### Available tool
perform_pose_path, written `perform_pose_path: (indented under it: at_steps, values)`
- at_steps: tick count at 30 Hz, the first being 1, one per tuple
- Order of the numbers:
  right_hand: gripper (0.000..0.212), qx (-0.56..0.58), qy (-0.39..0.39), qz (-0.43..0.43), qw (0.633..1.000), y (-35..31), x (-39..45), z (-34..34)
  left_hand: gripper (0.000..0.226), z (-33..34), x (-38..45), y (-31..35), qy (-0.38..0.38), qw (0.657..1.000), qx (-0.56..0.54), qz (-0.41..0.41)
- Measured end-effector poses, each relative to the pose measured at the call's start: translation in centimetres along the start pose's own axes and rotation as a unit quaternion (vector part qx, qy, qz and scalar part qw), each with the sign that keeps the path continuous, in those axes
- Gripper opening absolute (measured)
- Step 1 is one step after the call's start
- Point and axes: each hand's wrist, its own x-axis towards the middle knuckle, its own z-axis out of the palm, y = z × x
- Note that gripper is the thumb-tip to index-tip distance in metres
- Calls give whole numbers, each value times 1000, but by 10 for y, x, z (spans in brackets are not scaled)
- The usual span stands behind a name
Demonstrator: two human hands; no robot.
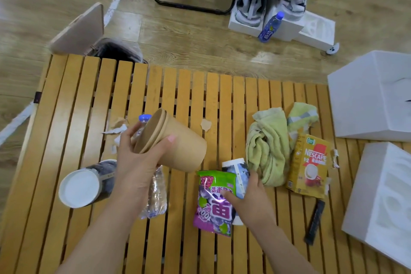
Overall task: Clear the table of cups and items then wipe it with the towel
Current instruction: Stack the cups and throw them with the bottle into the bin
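Note:
My left hand (138,162) grips a stack of brown paper cups (178,142), tilted on its side above the slatted wooden table (75,104). Under that hand lies a clear plastic bottle (155,196) with a blue cap. A dark cup with a white inside (84,182) lies at the left. My right hand (251,196) rests on a white-and-blue cup (236,171) and a purple candy bag (214,202), fingers closing around the cup. A green towel (269,147) lies crumpled to the right, beside a yellow Nescafe box (309,164).
A black sachet (314,222) lies near the right front. Torn paper scraps (117,129) sit on the slats. White foam blocks (373,95) stand at the right. Behind the table stand a bin with a dark bag (120,50), a chair frame and a blue bottle (270,26) on the floor.

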Motion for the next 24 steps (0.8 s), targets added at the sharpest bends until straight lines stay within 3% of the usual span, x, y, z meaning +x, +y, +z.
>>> perform_pose_path:
  at_steps: [4,8,12,15,17,19,21,24]
  values:
    - [81,72,-4,-13,997,-9,8,-6,97,0,-3,-5,-29,998,59,1]
    - [68,151,-16,-33,988,-4,7,-6,87,5,-10,-11,-13,995,94,5]
    - [101,58,-53,-41,996,12,-3,-4,101,4,-14,-15,-11,992,125,5]
    - [103,34,13,-16,999,16,-8,-7,108,-1,-14,-19,-17,986,167,26]
    - [87,114,58,7,992,9,-8,-15,111,-6,-14,-22,-13,960,267,81]
    - [77,200,57,49,977,-3,-3,-28,115,-9,-12,-24,-16,904,393,167]
    - [69,240,23,90,966,-19,3,-45,123,-6,-7,-28,-28,856,463,227]
    - [61,198,-50,77,976,-39,10,-68,125,3,3,-35,-52,801,539,255]
